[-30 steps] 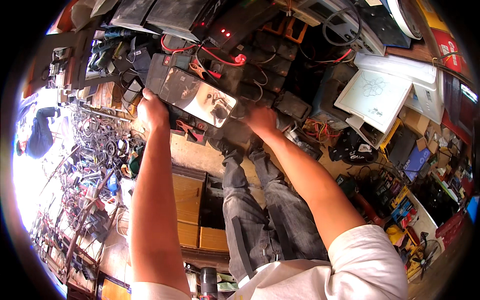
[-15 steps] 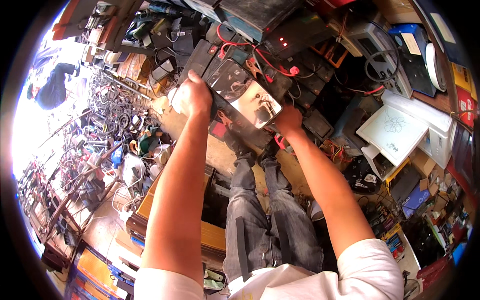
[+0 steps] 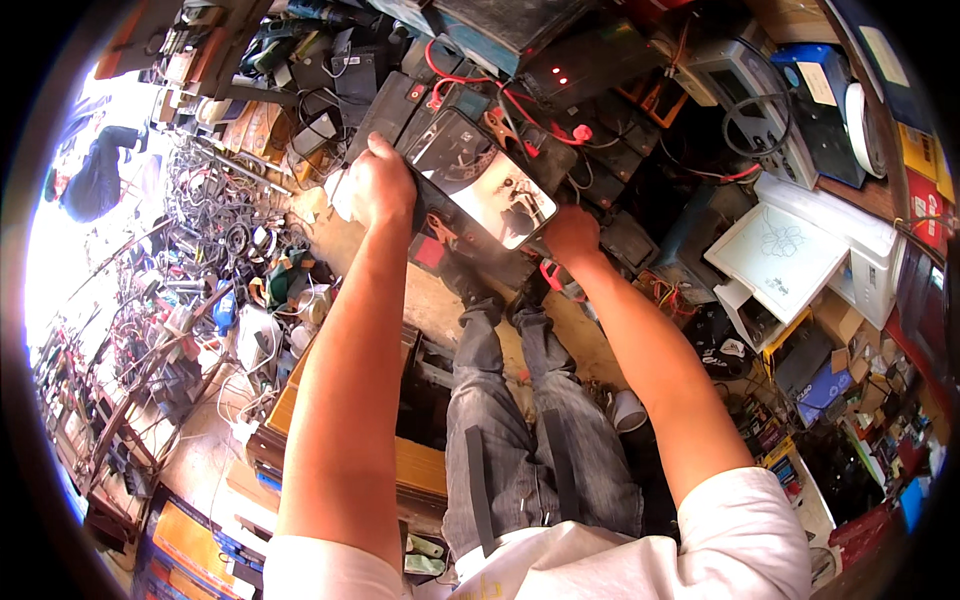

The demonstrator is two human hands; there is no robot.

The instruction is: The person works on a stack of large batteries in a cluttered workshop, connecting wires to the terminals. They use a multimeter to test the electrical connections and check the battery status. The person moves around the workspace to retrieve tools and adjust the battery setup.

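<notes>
Both my hands grip a dark, box-like device point(image 3: 490, 190) with a glossy, mirror-like face, held tilted in front of me. My left hand point(image 3: 384, 188) is closed on its left end, thumb up; a white thing point(image 3: 342, 196), perhaps a cloth, shows beside those fingers. The opposite end is gripped by my right hand point(image 3: 572, 236), whose fingertips are mostly hidden. Just beyond the device lie black batteries point(image 3: 388, 118), red cables point(image 3: 512, 98) and copper-coloured clamps point(image 3: 498, 128).
A dark unit with red lights point(image 3: 556, 76) stands past the batteries. To the right are a grey metal-cased device point(image 3: 750, 110) and a white appliance point(image 3: 780, 250) with a line drawing. Tangled cables point(image 3: 220, 230) heap up on the left. A wooden-topped cabinet point(image 3: 422, 468) stands beside my legs.
The whole view has shifted slightly, moving the scene a little to the left. Reflections on the glossy face have changed. Both hands keep their hold on the device.
</notes>
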